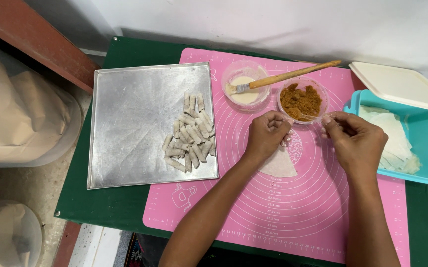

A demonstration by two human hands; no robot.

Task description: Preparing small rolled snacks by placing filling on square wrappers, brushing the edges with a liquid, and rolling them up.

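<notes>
My left hand point(266, 136) is curled with its fingertips bunched on the top corner of a pale triangular pastry sheet point(279, 167) that lies on the pink mat point(293, 212). My right hand point(355, 138) pinches a small clear plastic spoon point(309, 117). The spoon's tip reaches toward my left fingertips, just below the clear bowl of brown filling point(301, 100). The upper part of the sheet is hidden under my left hand.
A bowl of white paste point(245, 95) with a wooden-handled brush point(293, 74) sits beside the filling. A metal tray point(135, 123) on the left holds several small rolled pastries point(190, 134). A teal box of pastry sheets point(424, 148) and its cream lid point(402, 86) stand at the right on a green table point(115, 207).
</notes>
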